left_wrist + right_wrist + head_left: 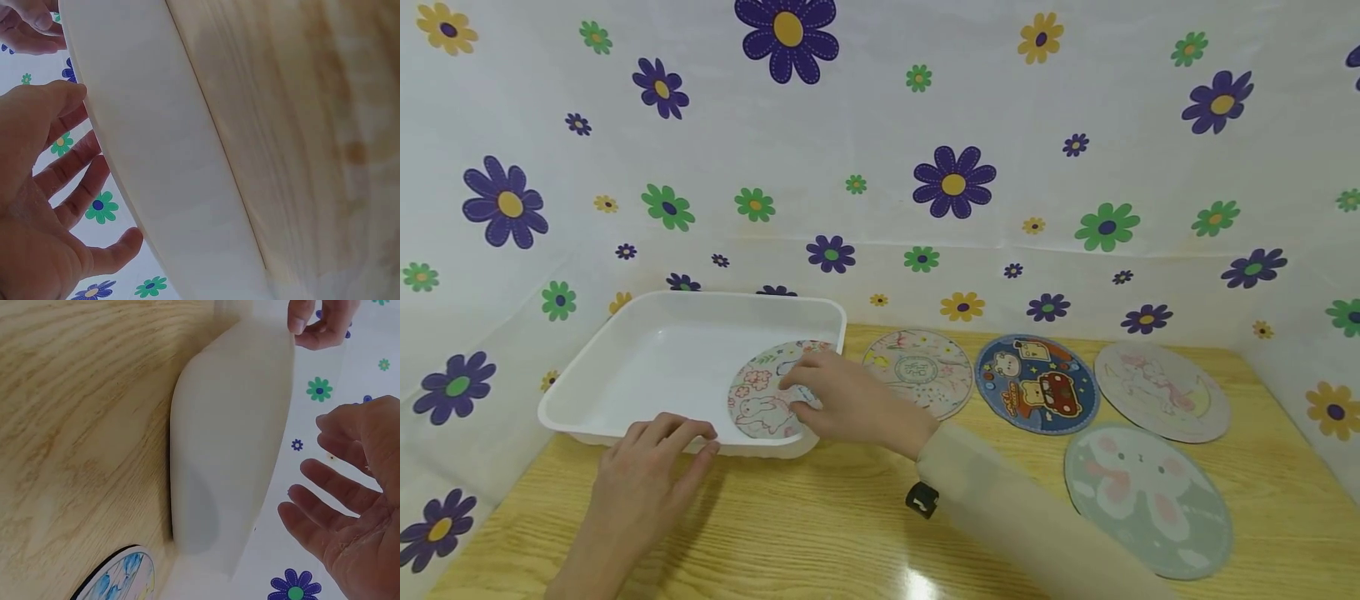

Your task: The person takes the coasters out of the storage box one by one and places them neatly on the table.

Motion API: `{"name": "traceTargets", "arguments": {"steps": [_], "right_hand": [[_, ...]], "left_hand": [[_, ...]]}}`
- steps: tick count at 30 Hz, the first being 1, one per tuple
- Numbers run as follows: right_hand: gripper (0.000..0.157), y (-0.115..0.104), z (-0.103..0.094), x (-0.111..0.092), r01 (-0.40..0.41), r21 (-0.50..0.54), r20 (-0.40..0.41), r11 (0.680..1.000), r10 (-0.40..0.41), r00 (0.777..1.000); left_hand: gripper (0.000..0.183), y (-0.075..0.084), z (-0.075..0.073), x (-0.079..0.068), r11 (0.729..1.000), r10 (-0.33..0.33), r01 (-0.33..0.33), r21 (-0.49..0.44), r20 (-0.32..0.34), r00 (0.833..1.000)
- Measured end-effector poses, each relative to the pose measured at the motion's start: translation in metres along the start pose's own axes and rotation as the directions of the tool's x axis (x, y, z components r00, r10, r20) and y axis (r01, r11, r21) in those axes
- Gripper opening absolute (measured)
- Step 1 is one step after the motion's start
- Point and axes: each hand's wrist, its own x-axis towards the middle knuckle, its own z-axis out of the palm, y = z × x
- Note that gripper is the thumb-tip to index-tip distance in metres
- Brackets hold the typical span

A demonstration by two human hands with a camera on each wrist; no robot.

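A round mat point(760, 400) with a rabbit and pink flowers lies in the right end of a white tray point(692, 296). My right hand point(842, 400) is over this mat and covers part of it. In the right wrist view, the right hand point(356, 494) has loosely bent, spread fingers with nothing seen between them. My left hand point(647, 467) rests at the tray's front rim. The left wrist view shows that hand point(44, 187) with fingers apart, several fingertips touching or close to the rim.
Right of the tray lie a pale floral round mat point(925, 367), a dark blue mat with cartoon bears point(1037, 383), a pale pink mat point(1161, 392) and a green rabbit mat point(1150, 500). All are on the wooden table point(820, 533). Flowered cloth point(880, 125) hangs behind.
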Motion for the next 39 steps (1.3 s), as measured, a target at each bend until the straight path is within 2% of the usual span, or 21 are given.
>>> {"name": "traceTargets", "arguments": {"steps": [7, 11, 14, 19, 25, 28, 36, 39], "right_hand": [[0.029, 0.001, 0.005, 0.018, 0.015, -0.054, 0.092, 0.998, -0.010, 0.996], [0.033, 0.002, 0.008, 0.030, -0.009, -0.026, 0.183, 1.000, 0.014, 0.983], [0.037, 0.001, 0.010, 0.038, -0.031, -0.015, 0.265, 0.999, 0.034, 0.964], [0.036, -0.001, 0.009, 0.051, -0.041, -0.059, 0.379, 0.997, 0.061, 0.923], [0.035, -0.002, 0.014, 0.063, -0.115, -0.152, 0.470, 0.982, 0.175, 0.865], [0.034, -0.001, 0.019, 0.066, -0.141, -0.160, 0.487, 0.977, 0.202, 0.850], [0.014, 0.001, 0.030, 0.072, -0.164, -0.174, 0.477, 0.971, 0.228, 0.849], [0.012, 0.002, 0.035, 0.073, -0.165, -0.176, 0.474, 0.970, 0.230, 0.850]], "left_hand": [[0.018, -0.001, 0.001, 0.000, 1.000, 0.011, -0.011, -0.008, -0.015, 1.000], [0.018, -0.002, 0.000, 0.001, 1.000, 0.011, -0.011, -0.008, -0.014, 1.000], [0.018, -0.003, 0.000, 0.001, 1.000, 0.014, -0.014, -0.006, -0.017, 1.000], [0.019, -0.003, 0.002, 0.001, 1.000, 0.023, -0.023, -0.008, -0.028, 0.999], [0.019, -0.002, 0.003, 0.002, 1.000, 0.023, -0.023, -0.013, -0.028, 0.999], [0.018, -0.002, 0.003, 0.002, 1.000, 0.017, -0.018, -0.012, -0.021, 1.000], [0.018, -0.003, 0.001, 0.001, 1.000, 0.012, -0.012, -0.004, -0.019, 1.000], [0.019, -0.004, 0.001, 0.000, 1.000, 0.007, -0.007, -0.001, -0.012, 1.000]]}}
